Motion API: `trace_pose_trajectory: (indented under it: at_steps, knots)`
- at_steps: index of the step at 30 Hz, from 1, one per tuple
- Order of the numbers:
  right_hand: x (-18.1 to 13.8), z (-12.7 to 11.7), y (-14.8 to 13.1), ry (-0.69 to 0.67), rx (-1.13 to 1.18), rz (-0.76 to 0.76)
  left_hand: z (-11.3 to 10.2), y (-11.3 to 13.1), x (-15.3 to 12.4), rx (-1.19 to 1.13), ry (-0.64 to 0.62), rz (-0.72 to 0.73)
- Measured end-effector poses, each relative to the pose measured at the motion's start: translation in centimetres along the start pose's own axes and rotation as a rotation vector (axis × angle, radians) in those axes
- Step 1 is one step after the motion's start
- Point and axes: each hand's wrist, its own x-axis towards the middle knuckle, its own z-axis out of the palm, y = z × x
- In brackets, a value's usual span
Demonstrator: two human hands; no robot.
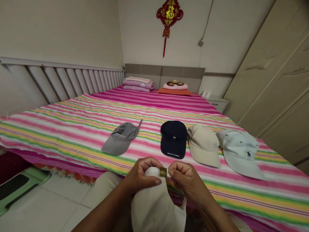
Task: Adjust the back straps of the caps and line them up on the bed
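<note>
Both left hand (141,175) and right hand (185,178) grip white cap (154,206).

Both hands, left hand (141,175) and right hand (185,180), pinch a white cap's (154,206) brass strap buckle (163,172) before four caps on a striped bed (72,129).

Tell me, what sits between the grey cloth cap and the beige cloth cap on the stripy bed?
A navy blue cloth cap with white lettering lies there, shown in the head view.

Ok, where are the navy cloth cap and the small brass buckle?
Navy cloth cap (173,138): head view, on its crown.
Small brass buckle (163,172): head view, on its middle.
</note>
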Motion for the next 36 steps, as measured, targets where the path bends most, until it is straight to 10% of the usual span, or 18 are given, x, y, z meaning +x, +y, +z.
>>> trace_pose_trajectory:
  at_steps: [9, 17, 36]
  knots:
    - [0.1, 0.3, 0.7, -0.015, 0.057, -0.012, 0.4, -0.7, 0.3, 0.208, 0.087, 0.259]
    - [-0.2, 0.8, 0.8, -0.058, 0.333, -0.003, 1.2, -1.6, 0.3, -0.122, 0.041, 0.191]
    - [-0.1, -0.7, 0.9, -0.057, -0.031, 0.094, 1.1, -1.8, 0.2, -0.343, 0.063, -0.039]
